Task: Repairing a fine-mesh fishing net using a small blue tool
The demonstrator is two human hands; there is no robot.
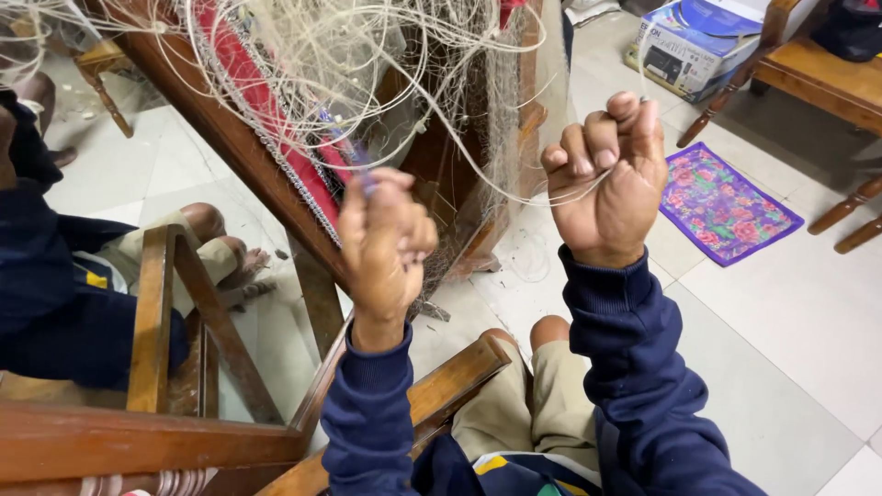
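A: Fishing net (367, 64), pale monofilament, draped in a tangle over the dark wooden frame (230, 147), along its upper rail beside the red padded edge (248, 83). 2 hands raised in front of it.

B: Grip state?

A: Left hand (381, 239) is a closed fist, clenched on a small blue tool (354, 156), likely a netting needle, only partly visible, at the lower edge of the mesh. Right hand (611, 179) has fingers curled tight on 1 loose strand (514, 188) that arcs back to the net.

B: Step in hand?

A: My reading: mid-stitch, line drawn taut between both fists. Next move likely calls for steady tension on the right while the needle passes through a mesh; slack would risk a snag.

B: Surroundings?

A: Another person's legs (216, 243) at the frame's left side; floral mat (726, 202) and a cardboard box (698, 41) on the tiled floor (781, 331).
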